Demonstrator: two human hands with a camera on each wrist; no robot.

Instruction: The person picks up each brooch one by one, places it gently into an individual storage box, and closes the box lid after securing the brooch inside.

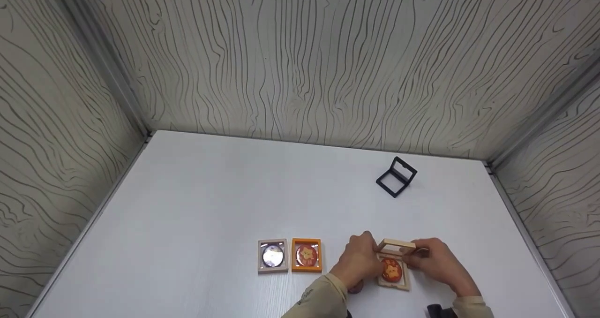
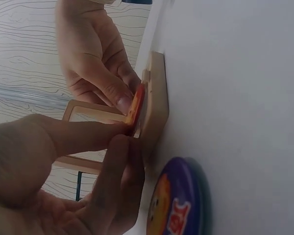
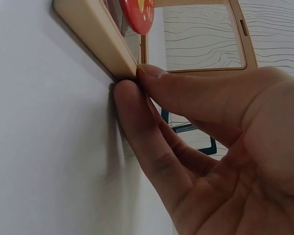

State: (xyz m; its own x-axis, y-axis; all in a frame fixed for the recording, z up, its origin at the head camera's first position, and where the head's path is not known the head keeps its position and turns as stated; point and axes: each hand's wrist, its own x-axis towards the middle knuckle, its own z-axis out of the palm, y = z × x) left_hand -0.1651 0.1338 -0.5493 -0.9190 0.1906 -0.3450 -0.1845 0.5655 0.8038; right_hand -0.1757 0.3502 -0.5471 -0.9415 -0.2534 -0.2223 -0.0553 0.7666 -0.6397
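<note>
A beige hinged display case (image 1: pixel 399 287) rests on the white table with its framed lid raised. In its base lies a round red badge (image 1: pixel 392 270) with a yellow star figure. My left hand (image 1: pixel 360 260) holds the case's left side; in the left wrist view its thumb comes right at the edge of the badge (image 2: pixel 136 105). On the opposite side, my right hand (image 1: pixel 436 260) pinches a corner of the case (image 3: pixel 95 36) between thumb and index finger. Beside my left hand lies a purple-blue badge (image 2: pixel 174 200), mostly hidden under the wrist in the head view.
Left of my hands lie a pale square case (image 1: pixel 273 272) with a shiny badge and an orange case (image 1: pixel 306 268) with a red star badge. A black hinged frame (image 1: pixel 393 182) stands open farther back. A small black object (image 1: pixel 435 310) is by my right sleeve.
</note>
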